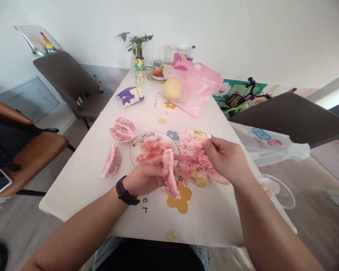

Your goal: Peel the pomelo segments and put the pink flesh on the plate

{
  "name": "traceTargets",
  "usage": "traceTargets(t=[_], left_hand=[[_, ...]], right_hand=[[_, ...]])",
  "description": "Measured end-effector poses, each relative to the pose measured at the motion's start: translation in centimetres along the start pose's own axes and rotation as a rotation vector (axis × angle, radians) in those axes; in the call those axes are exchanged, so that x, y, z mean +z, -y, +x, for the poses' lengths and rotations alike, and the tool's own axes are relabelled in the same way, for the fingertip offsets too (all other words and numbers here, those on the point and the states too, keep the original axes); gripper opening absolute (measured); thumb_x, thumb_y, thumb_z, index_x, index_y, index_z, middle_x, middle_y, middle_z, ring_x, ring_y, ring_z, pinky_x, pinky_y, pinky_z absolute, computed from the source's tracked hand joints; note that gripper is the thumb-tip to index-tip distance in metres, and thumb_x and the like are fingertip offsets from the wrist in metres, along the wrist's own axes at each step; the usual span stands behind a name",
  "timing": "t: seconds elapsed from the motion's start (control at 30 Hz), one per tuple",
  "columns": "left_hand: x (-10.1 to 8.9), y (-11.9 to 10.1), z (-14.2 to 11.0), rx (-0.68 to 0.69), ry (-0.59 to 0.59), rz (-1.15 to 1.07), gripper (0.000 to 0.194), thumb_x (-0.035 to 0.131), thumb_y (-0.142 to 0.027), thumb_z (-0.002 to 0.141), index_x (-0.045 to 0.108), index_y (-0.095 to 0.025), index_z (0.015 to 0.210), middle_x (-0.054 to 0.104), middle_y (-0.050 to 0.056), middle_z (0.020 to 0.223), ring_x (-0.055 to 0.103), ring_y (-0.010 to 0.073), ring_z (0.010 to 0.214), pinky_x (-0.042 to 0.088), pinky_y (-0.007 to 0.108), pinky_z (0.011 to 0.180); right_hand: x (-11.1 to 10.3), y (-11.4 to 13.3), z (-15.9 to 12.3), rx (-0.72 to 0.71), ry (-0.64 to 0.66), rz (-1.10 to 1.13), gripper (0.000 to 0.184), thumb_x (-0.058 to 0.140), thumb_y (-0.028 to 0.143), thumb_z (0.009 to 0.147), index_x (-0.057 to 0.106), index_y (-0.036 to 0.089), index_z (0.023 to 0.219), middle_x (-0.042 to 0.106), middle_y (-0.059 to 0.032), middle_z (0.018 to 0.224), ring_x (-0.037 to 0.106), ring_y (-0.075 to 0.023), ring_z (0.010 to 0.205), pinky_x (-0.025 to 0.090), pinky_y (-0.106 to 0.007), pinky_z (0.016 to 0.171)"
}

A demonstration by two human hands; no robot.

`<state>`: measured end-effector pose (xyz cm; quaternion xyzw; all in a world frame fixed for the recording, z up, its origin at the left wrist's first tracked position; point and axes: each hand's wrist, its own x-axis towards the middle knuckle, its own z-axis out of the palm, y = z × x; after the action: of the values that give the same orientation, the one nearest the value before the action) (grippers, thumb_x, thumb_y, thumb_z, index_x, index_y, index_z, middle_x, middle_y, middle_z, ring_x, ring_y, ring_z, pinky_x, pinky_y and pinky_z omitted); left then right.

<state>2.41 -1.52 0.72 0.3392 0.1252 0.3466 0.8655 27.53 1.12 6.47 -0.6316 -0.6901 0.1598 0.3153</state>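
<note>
Okay: left hand (144,177) curled round a pink pomelo segment (169,173), right hand (226,158) pinching a membrane strip (206,137) between thumb and fingers, above the membrane heap (193,158) on the bench (81,192). Stripped pulp (151,149) sits on the plate (155,134). Tip: pinch close to the torn edge, pull slow and shallow, so the pulp stays whole.
</note>
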Motion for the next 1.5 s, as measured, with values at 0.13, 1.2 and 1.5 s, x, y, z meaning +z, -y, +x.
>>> traceTargets(t=[0.13, 1.2, 1.5], left_hand=[[-0.5, 0.1, 0.1, -0.005, -0.042, -0.090, 0.050, 0.072, -0.026, 0.085, 0.070, -0.016, 0.134, 0.071, 0.007, 0.089, 0.069, 0.0224, 0.080, 0.052, 0.036, 0.075], [-0.4, 2.0, 0.2, 0.244, -0.265, 0.597, 0.059, 0.068, -0.042, 0.101, 0.050, -0.022, 0.153, 0.075, 0.003, 0.082, 0.071, 0.0236, 0.083, 0.053, 0.039, 0.086], [-0.3, 1.4, 0.3, 0.234, -0.216, 0.571, 0.043, 0.065, -0.042, 0.102, 0.059, -0.021, 0.139, 0.075, 0.003, 0.076, 0.070, 0.0228, 0.079, 0.051, 0.038, 0.084]], right_hand=[[-0.3, -2.3, -0.9, -0.167, 0.138, -0.279, 0.021, 0.057, 0.033, 0.094, 0.064, 0.024, 0.077, 0.071, -0.0037, 0.077, 0.063, -0.0199, 0.066, 0.044, -0.033, 0.060], [3.3, 4.4, -3.1, 0.142, 0.479, 0.468, 0.019, 0.060, 0.028, 0.090, 0.066, 0.024, 0.073, 0.075, 0.0009, 0.066, 0.057, -0.0134, 0.054, 0.041, -0.026, 0.049], [4.0, 4.5, -3.2, 0.151, 0.457, 0.550, 0.020, 0.062, 0.029, 0.090, 0.061, 0.024, 0.071, 0.074, 0.0016, 0.063, 0.056, -0.0128, 0.054, 0.042, -0.026, 0.053]])
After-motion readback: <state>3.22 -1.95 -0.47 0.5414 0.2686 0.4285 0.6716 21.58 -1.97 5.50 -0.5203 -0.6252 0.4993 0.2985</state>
